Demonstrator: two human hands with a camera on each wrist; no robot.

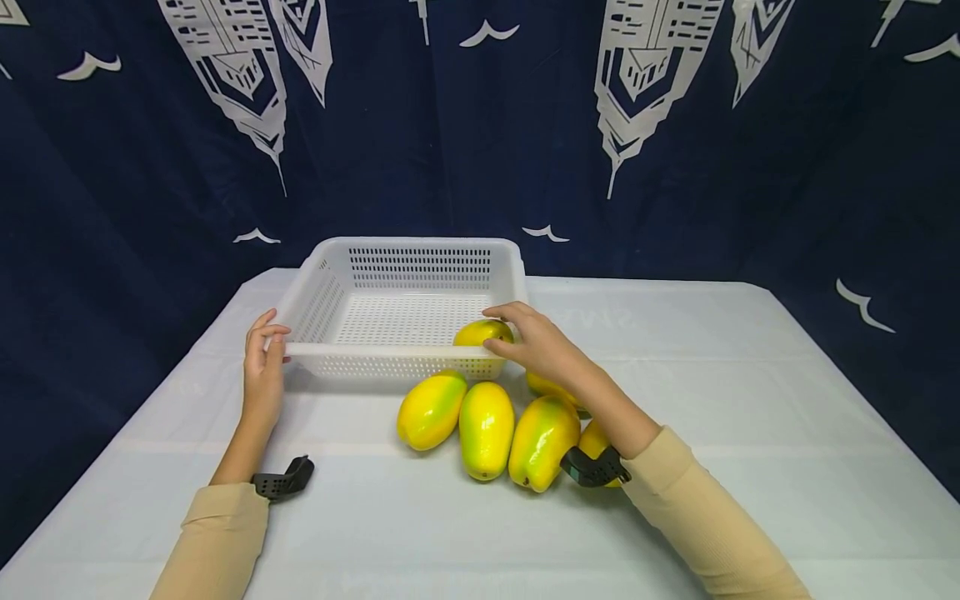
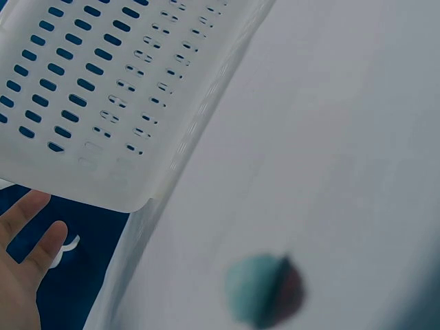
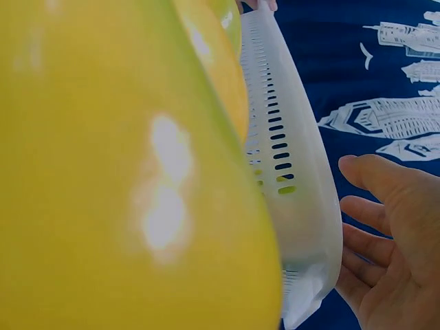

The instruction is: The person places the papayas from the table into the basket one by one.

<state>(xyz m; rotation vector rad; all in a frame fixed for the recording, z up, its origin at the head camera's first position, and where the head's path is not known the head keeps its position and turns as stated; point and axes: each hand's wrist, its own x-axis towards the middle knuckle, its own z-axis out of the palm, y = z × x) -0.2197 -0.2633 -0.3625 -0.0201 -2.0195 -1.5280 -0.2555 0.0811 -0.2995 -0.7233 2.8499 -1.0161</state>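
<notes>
A white perforated plastic basket (image 1: 405, 351) stands on the table, with one yellow-green mango (image 1: 472, 332) inside by its front right corner. My left hand (image 1: 264, 367) touches the basket's front left corner; in the left wrist view its visible fingers look straight and spread. Over the front right rim is my right hand (image 1: 536, 340), thumb and fingers apart above the mango. The right wrist view shows this hand (image 3: 395, 240) spread beside the basket wall, with nothing visible in its grasp. Several more mangoes (image 1: 486, 431) lie before the basket, some partly hidden by the right forearm.
A white cloth covers the table (image 1: 360, 533). Behind it hangs a dark blue curtain (image 1: 450, 150) with white building prints. Each wrist wears a black band (image 1: 283, 480). A mango (image 3: 137, 172) close to the lens fills much of the right wrist view.
</notes>
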